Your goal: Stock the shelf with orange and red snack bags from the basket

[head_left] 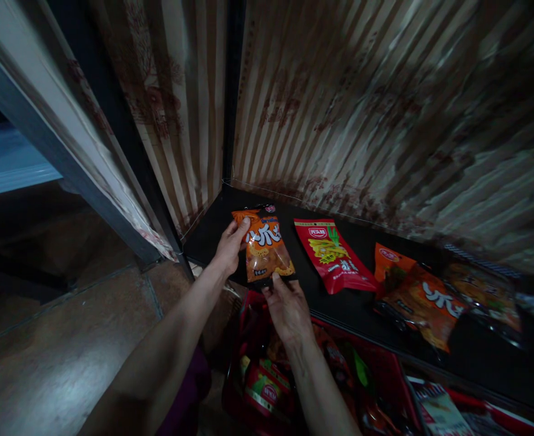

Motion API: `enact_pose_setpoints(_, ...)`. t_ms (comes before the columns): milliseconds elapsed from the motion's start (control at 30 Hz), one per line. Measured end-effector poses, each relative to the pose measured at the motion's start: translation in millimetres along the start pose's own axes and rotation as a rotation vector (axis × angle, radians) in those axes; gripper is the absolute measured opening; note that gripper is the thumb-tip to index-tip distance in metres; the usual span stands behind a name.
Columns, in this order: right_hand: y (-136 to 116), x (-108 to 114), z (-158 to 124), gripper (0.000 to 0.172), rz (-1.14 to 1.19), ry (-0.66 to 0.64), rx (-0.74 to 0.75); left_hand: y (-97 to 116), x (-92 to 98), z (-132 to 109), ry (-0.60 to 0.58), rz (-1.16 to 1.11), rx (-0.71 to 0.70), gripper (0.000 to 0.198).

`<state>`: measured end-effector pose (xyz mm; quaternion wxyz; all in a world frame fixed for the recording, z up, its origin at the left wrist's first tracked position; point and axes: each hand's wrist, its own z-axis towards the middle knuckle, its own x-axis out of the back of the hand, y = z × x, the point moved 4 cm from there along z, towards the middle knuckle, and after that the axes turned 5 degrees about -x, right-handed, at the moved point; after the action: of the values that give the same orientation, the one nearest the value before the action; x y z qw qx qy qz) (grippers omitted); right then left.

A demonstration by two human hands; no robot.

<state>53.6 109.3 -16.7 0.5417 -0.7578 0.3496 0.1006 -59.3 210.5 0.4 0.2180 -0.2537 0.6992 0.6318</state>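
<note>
An orange-and-brown snack bag (267, 251) with white lettering is held over the left end of the black shelf (212, 218). My left hand (231, 245) grips its upper left edge, thumb on the front. At the bottom edge, my right hand (289, 306) pinches the bag with the thumb in front and fingers beneath. Just right of it a red snack bag (333, 254) with a yellow picture lies flat on the shelf. Whether the held bag touches the shelf, I cannot tell.
Farther right on the shelf lie another orange snack bag (430, 309) and a clear-wrapped package (485, 290). Below the shelf edge stands a red basket (392, 369) with several bags in it. Striped patterned cloth (362, 121) hangs behind; a dark post (131, 139) rises at left.
</note>
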Motion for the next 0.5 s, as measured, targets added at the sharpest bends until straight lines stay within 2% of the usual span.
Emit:
enact_pose_setpoints(133, 0.4, -3.0, 4.8, 0.031, -0.035, 0.053, 0.109, -1.7, -3.9, -5.6, -0.086, -0.068, 0.115, 0.043)
enact_pose_setpoints(267, 1.8, 1.5, 10.3, 0.033, -0.078, 0.093, 0.185, -3.7, -7.7, -11.0, -0.164, -0.041, 0.185, 0.052)
enact_pose_setpoints(500, -10.2, 12.8, 11.6, 0.031, -0.211, 0.148, 0.255, -2.4, -8.3, -10.3, -0.137, -0.047, 0.138, 0.054)
